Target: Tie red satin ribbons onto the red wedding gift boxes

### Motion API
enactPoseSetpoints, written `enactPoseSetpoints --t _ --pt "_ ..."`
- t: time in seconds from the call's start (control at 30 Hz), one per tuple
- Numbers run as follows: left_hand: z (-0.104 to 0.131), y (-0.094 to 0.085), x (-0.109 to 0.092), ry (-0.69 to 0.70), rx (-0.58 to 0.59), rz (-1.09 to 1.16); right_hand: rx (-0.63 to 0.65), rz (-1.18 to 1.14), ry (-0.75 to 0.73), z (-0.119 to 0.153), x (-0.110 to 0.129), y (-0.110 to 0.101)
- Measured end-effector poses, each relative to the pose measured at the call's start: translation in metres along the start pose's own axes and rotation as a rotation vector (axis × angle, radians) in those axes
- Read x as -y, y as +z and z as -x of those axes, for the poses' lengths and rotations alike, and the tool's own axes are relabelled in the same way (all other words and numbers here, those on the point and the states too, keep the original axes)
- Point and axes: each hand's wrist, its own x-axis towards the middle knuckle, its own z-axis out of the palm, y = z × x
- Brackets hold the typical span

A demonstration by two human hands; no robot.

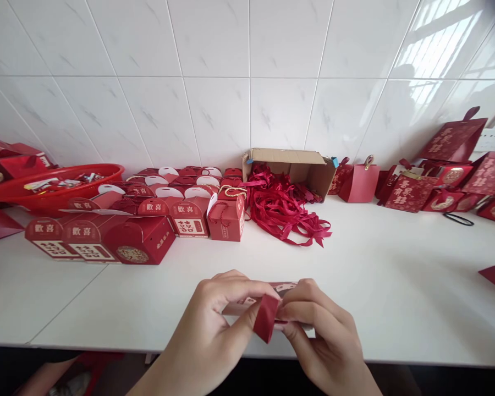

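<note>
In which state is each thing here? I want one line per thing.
Cardboard box: open
Loose ribbons: heaped, spilling from it
Red basin: holding small packets
Black loop: lying flat
Corded red box: upright
Held ribbon: folded over
Left hand: pinching
Right hand: pinching

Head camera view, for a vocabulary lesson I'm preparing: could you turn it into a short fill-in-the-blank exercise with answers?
1. From the open cardboard box, a tangled heap of satin ____ spills onto the white table.
2. The large round basin with small wrapped items in it is ____ in colour.
3. The wall behind the table is covered with square-edged, glossy ____.
4. The right hand is farther from the basin than the ____ hand.

Missing words: ribbons; red; tiles; left.
</note>
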Motion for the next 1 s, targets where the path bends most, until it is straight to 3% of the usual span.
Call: enactPoseSetpoints --t 0.2,0.3,0.5,0.73,1.0 --pt "0.006 -0.003 0.009 0.117 0.004 -0.098 -0.108 0.022 0.026 0.0 -0.002 0.001" --pt "0.009 -0.005 0.018 0.231 0.01 -0.061 -0.145 0.013 0.032 0.001 -0.005 0.003" --pt "0.0 -0.008 0.037 0.307 0.116 0.073 -0.132 -0.016 0.028 0.004 -0.008 0.004" --pt "-0.005 0.001 0.046 0.334 0.05 0.17 -0.13 -0.041 -0.045 0.008 -0.01 0.004" --pt "-0.005 0.01 0.051 0.464 -0.011 0.17 -0.14 -0.056 -0.11 0.019 -0.021 0.006"
